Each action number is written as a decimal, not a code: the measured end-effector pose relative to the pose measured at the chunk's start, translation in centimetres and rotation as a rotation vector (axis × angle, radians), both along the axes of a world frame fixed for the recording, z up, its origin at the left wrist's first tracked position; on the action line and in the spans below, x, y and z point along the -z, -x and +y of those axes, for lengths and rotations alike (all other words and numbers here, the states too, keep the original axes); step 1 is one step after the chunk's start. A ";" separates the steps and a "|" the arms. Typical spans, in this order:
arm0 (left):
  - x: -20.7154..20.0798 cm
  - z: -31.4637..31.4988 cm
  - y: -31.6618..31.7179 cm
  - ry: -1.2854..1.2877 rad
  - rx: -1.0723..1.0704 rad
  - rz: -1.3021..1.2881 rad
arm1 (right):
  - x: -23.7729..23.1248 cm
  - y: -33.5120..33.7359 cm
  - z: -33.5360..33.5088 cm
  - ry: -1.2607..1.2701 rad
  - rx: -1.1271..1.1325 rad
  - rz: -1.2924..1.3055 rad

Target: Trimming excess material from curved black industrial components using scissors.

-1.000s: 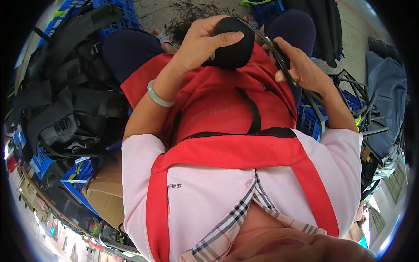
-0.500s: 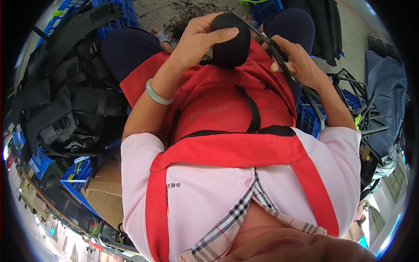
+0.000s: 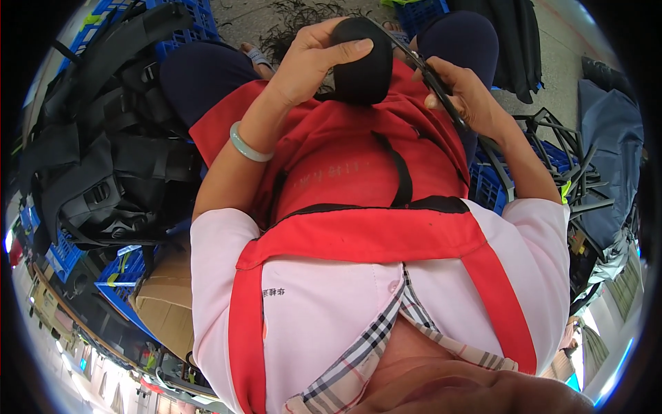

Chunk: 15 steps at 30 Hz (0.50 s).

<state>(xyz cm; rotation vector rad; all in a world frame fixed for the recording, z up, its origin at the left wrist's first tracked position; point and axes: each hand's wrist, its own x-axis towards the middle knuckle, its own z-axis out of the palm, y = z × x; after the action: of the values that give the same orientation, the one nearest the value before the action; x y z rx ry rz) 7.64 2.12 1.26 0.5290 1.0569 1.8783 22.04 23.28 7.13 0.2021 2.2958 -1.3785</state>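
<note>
My left hand (image 3: 314, 62) grips a black fabric piece (image 3: 364, 69), thumb on its upper face, above the red apron (image 3: 331, 165) on my lap. The piece looks like a curved strap or pad; its exact kind does not show. In my right hand (image 3: 465, 96) is a pair of dark scissors (image 3: 441, 91), fingers around the handles. Their long blades reach up and left to the far edge of the black piece. Whether the blades touch it, I cannot tell. A pale bangle (image 3: 249, 143) circles my left wrist.
Black straps with buckles (image 3: 103, 186) are heaped at my left by blue crates (image 3: 186, 27). A cardboard box (image 3: 165, 300) stands nearer. At my right are black strips (image 3: 572, 165) over a blue crate (image 3: 488, 190) and dark blue fabric (image 3: 607, 152). Dark scraps (image 3: 296, 27) litter the floor ahead.
Both hands stay nearly in place. The black fabric piece and my left hand have shifted slightly left, and the scissors have turned a little.
</note>
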 end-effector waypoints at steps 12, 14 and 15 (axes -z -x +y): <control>1.1 -0.3 0.4 -0.021 0.002 0.001 | 1.3 -0.2 -1.1 -0.011 0.005 0.070; 1.2 -0.3 0.3 -0.010 -0.008 -0.025 | 1.2 0.0 -0.8 -0.009 -0.005 0.075; 1.2 -0.3 0.3 -0.010 -0.008 -0.025 | 1.1 0.0 -0.7 -0.008 -0.016 0.081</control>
<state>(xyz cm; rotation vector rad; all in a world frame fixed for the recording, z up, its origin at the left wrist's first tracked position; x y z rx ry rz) 7.35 1.82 0.05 0.5067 1.0351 1.8938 22.00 22.61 6.00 0.1317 2.3637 -1.3934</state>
